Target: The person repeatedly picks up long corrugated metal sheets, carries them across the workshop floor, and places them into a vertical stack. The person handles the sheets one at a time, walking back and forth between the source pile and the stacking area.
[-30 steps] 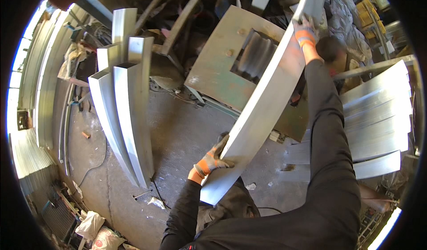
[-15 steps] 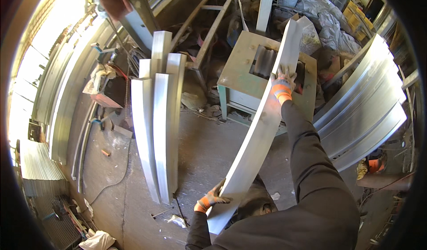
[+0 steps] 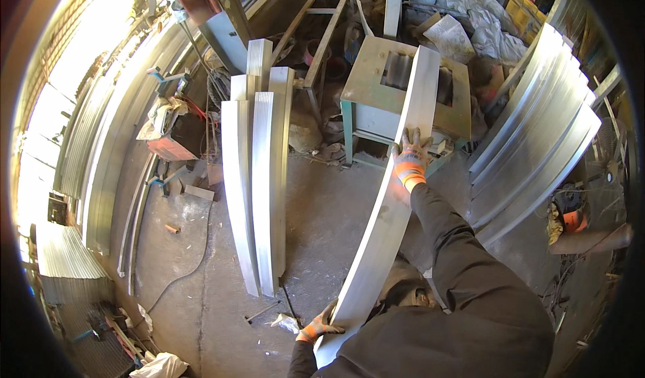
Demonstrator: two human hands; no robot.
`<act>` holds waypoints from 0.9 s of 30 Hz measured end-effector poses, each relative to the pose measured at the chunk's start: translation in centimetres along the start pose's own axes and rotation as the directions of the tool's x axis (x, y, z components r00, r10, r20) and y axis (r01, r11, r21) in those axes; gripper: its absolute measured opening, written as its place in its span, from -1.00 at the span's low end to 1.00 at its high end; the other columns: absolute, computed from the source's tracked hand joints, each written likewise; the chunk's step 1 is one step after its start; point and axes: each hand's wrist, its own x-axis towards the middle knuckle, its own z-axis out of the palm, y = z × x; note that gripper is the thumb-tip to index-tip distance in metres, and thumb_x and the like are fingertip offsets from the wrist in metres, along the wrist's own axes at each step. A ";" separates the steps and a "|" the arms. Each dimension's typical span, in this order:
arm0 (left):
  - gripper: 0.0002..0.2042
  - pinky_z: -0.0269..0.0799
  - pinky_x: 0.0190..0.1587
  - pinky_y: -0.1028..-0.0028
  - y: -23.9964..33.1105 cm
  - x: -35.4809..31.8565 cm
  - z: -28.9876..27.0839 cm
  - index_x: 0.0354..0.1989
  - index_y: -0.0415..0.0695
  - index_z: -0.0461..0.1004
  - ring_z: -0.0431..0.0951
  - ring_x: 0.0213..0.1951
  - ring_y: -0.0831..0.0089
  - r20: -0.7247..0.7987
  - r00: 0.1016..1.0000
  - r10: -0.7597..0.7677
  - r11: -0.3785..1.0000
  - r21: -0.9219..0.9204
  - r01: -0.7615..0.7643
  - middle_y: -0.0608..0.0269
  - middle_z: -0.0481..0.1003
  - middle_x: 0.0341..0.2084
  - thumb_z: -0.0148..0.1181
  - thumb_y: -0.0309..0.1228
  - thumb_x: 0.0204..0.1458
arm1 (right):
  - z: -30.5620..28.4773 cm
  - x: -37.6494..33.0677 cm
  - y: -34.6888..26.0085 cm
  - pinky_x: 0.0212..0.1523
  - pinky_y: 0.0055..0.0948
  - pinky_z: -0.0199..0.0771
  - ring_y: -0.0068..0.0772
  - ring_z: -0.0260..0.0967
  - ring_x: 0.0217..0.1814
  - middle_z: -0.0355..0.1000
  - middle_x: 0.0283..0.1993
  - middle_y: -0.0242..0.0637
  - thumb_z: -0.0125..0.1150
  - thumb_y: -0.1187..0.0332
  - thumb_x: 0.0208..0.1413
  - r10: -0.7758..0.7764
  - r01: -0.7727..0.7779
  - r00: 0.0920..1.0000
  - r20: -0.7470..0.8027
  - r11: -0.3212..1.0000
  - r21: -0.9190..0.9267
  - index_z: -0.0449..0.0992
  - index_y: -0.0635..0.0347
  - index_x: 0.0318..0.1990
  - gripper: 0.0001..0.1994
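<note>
Seemingly midway through handling. Holding, two-handed, a long, silver-grey, flat-faced metal bar (image 3: 386, 230) slantwise in front of the body, with the far end overlapping a green-and-tan, box-shaped metal machine (image 3: 366, 69) in this view. Cannot tell whether touching it.

Clasping the near end by its edge with the left hand (image 3: 318, 325), in a grey-and-orange glove. Farther up, spreading gloved fingers of the right hand (image 3: 411, 161) over the broad face; cannot tell how much is gripped underneath.

Done: bar supported at two places. Not yet done: set down, or let go by either hand.

Well apart, on the left: a cluster of upright, silver, rectangular metal tubes (image 3: 263, 190), untouched. On the right: fanned long silver metal strips (image 3: 531, 136), likewise untouched.
</note>
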 end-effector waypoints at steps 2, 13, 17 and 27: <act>0.34 0.34 0.63 0.24 -0.5 -2.4 0.0 0.85 -0.19 -0.04 0.18 0.70 0.26 0.026 1.000 -0.016 0.992 -0.126 0.019 0.05 0.17 0.74 0.74 -0.66 -0.15 | -0.9 -2.4 -0.3 0.51 0.56 0.43 0.61 -0.11 0.85 0.04 0.90 -0.26 0.11 -0.27 0.47 0.005 -0.006 1.000 0.018 0.999 0.047 0.27 -0.32 0.78 -0.21; 0.33 0.29 0.65 0.18 -7.4 -15.0 -4.3 0.87 -0.12 -0.09 0.22 0.67 0.27 -0.010 1.000 -0.018 0.981 0.195 0.020 -0.03 0.23 0.72 0.80 -0.41 -0.01 | 7.0 -13.3 2.8 0.64 0.12 0.42 0.07 0.18 0.80 0.30 0.75 0.02 0.23 -0.38 0.45 -0.069 0.008 0.995 0.076 0.788 0.615 0.44 0.21 0.63 -0.10; 0.28 0.35 0.62 0.14 -10.1 -16.4 -5.0 0.86 -0.11 -0.03 0.38 0.59 0.23 0.015 1.000 -0.016 1.000 -0.001 0.016 -0.01 0.33 0.67 0.78 -0.40 0.00 | 8.3 -14.9 5.5 0.63 0.01 0.41 0.01 0.36 0.64 0.41 0.65 -0.08 0.10 -0.36 0.58 -0.327 -0.621 0.767 0.553 -0.159 0.768 0.38 0.20 0.66 -0.15; 0.13 0.38 0.61 0.11 -7.8 -21.4 -4.2 0.75 -0.18 0.24 0.42 0.61 0.02 -0.226 0.974 0.005 0.918 0.388 0.086 -0.21 0.39 0.63 0.55 0.31 0.18 | 5.2 -24.1 2.0 0.60 0.19 0.38 0.04 0.41 0.55 0.49 0.53 -0.18 0.10 -0.47 0.51 -0.563 -0.649 0.659 0.499 -0.089 0.756 0.45 0.11 0.59 -0.13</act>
